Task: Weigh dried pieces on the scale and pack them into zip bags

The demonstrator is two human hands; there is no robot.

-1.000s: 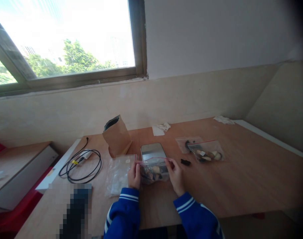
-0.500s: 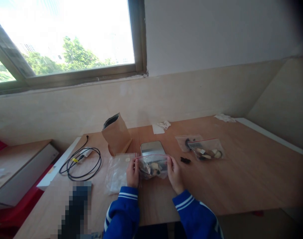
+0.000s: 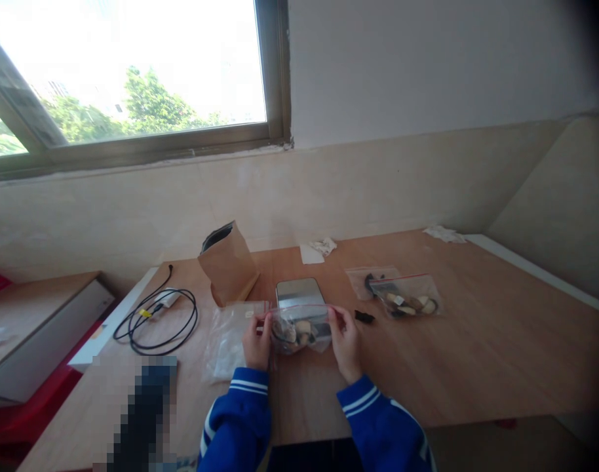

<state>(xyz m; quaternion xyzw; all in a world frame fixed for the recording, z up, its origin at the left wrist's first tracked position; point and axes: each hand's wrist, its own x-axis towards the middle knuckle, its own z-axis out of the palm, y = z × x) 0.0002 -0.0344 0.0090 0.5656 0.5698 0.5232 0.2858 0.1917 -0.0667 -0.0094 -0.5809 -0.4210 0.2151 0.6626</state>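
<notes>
Between my hands is a clear zip bag (image 3: 303, 333) with a red zip line, holding pale and dark pieces that look like dried slices. My left hand (image 3: 257, 342) pinches its upper left corner, and my right hand (image 3: 345, 342) grips the upper right corner. Just behind the bag lies a flat silver-topped scale (image 3: 298, 293), partly covered by it. Several flat clear plastic bags (image 3: 228, 344) lie beside my left hand. Right of my right hand sits a small dark piece (image 3: 364, 317).
A brown paper bag (image 3: 229, 265) stands open at the back left. A coiled black cable (image 3: 196, 321) lies at left, near a blurred dark object (image 3: 142, 419). Two filled zip bags, one in front (image 3: 410, 298), lie at right. Crumpled tissue (image 3: 324, 246) is by the wall.
Both hands still hold the zip bag at its corners, with slight finger shifts. The whole view has moved a little.
</notes>
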